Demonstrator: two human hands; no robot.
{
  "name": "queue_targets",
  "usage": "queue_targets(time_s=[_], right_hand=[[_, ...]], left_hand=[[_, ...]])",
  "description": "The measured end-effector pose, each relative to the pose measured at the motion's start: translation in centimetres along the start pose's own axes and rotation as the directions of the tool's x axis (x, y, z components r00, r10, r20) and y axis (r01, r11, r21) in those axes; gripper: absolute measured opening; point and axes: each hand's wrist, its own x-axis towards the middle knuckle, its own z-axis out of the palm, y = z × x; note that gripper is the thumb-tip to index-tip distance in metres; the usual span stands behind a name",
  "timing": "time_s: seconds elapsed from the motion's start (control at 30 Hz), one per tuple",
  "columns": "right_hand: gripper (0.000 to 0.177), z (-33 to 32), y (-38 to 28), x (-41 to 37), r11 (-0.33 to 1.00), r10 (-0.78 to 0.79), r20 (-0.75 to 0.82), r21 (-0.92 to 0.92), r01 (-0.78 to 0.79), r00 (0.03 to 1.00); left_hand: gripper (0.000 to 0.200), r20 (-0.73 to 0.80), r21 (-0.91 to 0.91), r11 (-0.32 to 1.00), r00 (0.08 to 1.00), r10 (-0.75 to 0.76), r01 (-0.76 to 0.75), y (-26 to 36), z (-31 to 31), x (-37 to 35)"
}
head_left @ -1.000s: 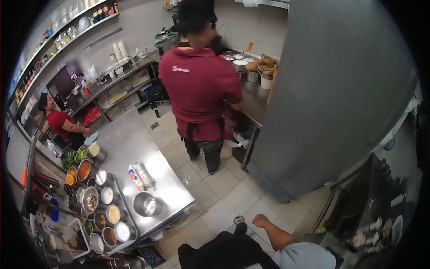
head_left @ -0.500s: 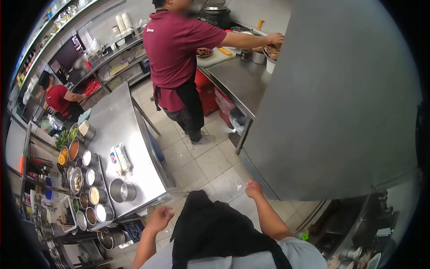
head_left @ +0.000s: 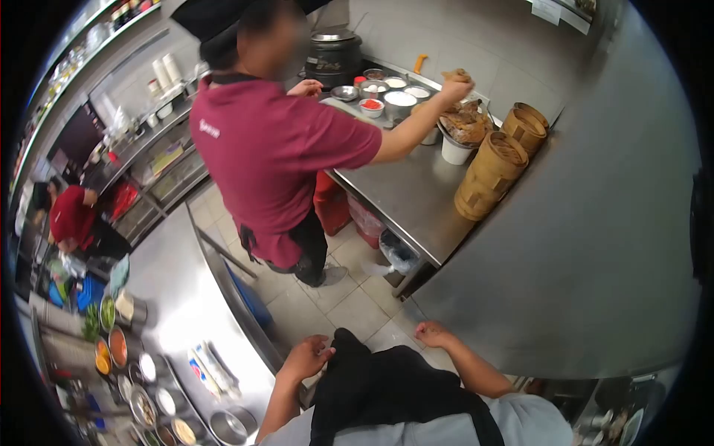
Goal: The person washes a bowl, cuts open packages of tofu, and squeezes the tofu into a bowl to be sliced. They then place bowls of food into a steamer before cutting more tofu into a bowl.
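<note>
My left hand (head_left: 306, 358) hangs in front of my black apron (head_left: 387, 394), its fingers loosely bent and apart with nothing in them. It is nearest to the edge of the steel table (head_left: 167, 297) on the left. On that table lie white plastic-wrapped packs (head_left: 213, 369) and an empty-looking steel pot (head_left: 232, 427). My right hand (head_left: 435, 334) is held out over the tiled floor, near the large grey metal panel (head_left: 580, 282). Its fingers are slightly curled and apart, and no object shows in it.
A co-worker in a maroon shirt (head_left: 275, 156) stands ahead at a steel counter (head_left: 405, 197), holding a brown food piece. Bamboo steamers (head_left: 487, 178) stand on its right end, beside a white container (head_left: 455, 151) of brown food. Another person (head_left: 74, 215) works at far left.
My view has moved forward and closer to the co-worker, bringing the bamboo steamers into sight. The co-worker's hand has lifted a brown food piece. My hands remain empty.
</note>
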Motion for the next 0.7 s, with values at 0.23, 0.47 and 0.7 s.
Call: queue_targets(time_s=[0.23,0.47,0.7], right_hand=[[0.022,-3.1,-3.3,9.4,0.997,-0.079,-0.229,-0.022,0.076,0.970],[0.021,-11.4,-15.0,18.3,0.973,-0.054,-0.569,0.154,0.170,0.820],[0.025,-25.3,-23.2,36.2,0.955,-0.219,-0.792,-0.055,0.291,0.570]], left_hand=[[0.048,0.011,0.091,0.996,1.000,0.005,-0.006,-1.9,-5.8,7.6],[0.046,-0.045,0.116,0.988,0.995,-0.095,0.099,-4.2,-8.9,10.2],[0.046,-0.198,-0.018,0.921,0.901,-0.386,0.390,-4.9,-10.0,9.7]])
